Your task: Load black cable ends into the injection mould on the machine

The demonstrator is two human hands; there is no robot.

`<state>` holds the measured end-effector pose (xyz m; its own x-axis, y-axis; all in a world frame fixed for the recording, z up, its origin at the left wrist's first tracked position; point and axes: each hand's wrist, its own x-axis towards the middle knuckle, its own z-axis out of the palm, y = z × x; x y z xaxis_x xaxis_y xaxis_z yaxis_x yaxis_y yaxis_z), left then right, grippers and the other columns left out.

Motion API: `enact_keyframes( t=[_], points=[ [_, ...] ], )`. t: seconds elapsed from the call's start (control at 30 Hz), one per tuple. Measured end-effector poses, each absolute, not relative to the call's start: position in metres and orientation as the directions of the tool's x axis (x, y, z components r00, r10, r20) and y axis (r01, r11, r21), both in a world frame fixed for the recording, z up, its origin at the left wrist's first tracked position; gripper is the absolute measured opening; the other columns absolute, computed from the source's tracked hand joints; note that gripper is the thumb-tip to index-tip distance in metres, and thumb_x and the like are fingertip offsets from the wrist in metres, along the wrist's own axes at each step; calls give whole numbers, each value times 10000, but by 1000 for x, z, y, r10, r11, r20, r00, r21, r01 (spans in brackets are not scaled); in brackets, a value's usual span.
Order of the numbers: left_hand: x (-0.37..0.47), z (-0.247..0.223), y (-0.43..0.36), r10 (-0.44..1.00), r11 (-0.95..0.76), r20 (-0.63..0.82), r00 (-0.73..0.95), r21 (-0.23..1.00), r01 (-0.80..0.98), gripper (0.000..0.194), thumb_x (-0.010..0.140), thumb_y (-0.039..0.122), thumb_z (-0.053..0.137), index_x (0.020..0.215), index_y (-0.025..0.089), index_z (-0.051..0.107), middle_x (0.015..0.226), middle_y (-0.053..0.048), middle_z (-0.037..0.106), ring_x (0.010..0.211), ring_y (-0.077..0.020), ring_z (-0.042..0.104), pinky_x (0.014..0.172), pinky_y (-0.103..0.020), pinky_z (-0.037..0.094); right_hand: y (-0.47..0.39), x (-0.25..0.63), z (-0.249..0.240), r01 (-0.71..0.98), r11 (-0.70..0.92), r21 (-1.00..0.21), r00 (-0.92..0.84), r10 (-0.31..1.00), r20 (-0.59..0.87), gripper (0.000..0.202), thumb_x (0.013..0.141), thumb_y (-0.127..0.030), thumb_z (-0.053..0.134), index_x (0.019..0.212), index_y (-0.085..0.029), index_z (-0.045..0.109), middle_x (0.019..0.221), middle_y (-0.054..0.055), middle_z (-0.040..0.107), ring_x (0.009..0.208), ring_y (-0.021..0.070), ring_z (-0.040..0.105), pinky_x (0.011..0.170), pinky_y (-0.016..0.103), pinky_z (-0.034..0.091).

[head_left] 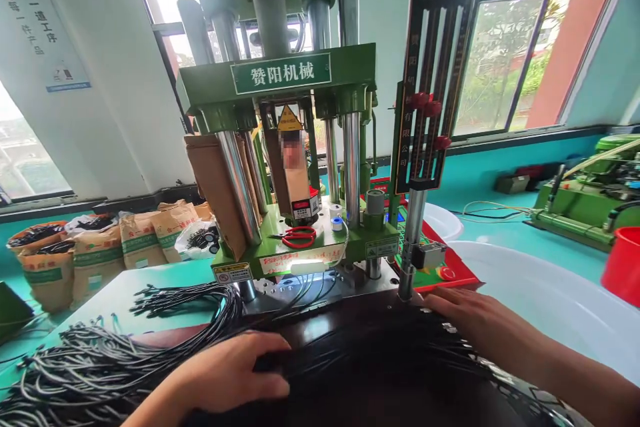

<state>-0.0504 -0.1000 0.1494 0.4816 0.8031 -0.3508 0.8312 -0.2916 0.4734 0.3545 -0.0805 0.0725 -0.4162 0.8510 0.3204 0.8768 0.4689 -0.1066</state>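
My left hand (235,370) is low in the view, just left of the middle, with thumb and fingers apart over the dark work surface (380,393). Black cables (320,363) run across that surface in front of it. Farther right, my right hand (465,310) reaches in with its fingers stretched out, close to the foot of a metal post. Cable ends pass beneath and beside its wrist. A big bundle of black cables (85,367) spreads at the left, and part of it loops back (185,297). Several thin cables enter the green press (280,257).
Red-handled scissors (299,236) lie on the press's green plate. A slotted stand with red knobs (425,105) rises at the right, beside a red control box (450,267). Large white tubs (530,280) stand at the right. Filled paper sacks (100,253) line the left wall.
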Motion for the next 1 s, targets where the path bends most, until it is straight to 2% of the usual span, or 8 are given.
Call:
enact_keyframes(
  t=[0.13,0.27,0.33,0.47,0.67,0.77,0.9,1.0],
  points=[
    [7,139,-119,613,-274,-377,694,722,635,339,792,474,554,1054,290,667,959,3,701,828,-192,608,729,-270,420,-90,337,90,741,656,-144,-621,750,227,373,836,-76,394,1009,-299,637,973,61,659,942,222,610,867,352,438],
    [79,90,-123,615,287,-397,682,918,275,398,727,542,610,880,183,688,702,-37,648,530,-107,505,551,-247,375,-100,310,96,620,772,-137,-748,635,191,259,867,-141,454,977,-280,643,892,52,646,890,213,590,904,370,406],
    [103,68,-122,623,450,-356,696,892,54,455,611,554,708,804,145,651,575,-15,586,444,-86,468,485,-227,333,-98,305,95,609,787,-100,-760,615,208,258,857,-142,482,1032,-263,628,936,61,645,934,224,567,938,399,377],
    [118,48,-123,724,470,-277,632,869,-158,570,540,635,713,779,141,557,533,-13,589,352,-71,434,403,-207,279,-85,311,80,729,683,-48,-651,712,263,366,816,-51,461,1098,-239,597,1065,81,620,1030,255,520,943,458,371],
    [116,33,-121,755,553,-293,586,765,-330,629,515,637,734,851,164,492,649,-59,676,418,-153,590,439,-261,429,-94,290,56,703,709,-59,-694,701,164,420,735,-51,485,1120,-154,619,1213,160,590,1182,340,475,988,512,398],
    [115,28,-119,766,560,-301,567,746,-361,591,534,605,746,831,157,501,610,-41,656,384,-124,557,409,-232,407,-98,282,58,709,688,-153,-673,725,145,575,698,-40,472,1263,-126,539,1285,171,555,1211,326,475,1023,502,391],
    [112,24,-120,786,554,-330,523,752,-358,561,523,581,769,778,154,509,549,-7,608,345,-67,471,371,-187,329,-102,286,68,749,535,-392,-531,838,128,742,728,-36,390,1444,-194,270,1479,73,336,1337,199,328,1100,405,316],
    [111,18,-121,814,533,-327,479,748,-396,562,510,583,779,756,144,529,562,-12,603,362,-78,488,382,-202,342,-115,276,70,707,515,-485,-570,821,42,714,741,-80,414,1440,-152,286,1487,91,305,1343,211,312,1101,396,311]
  ],
)
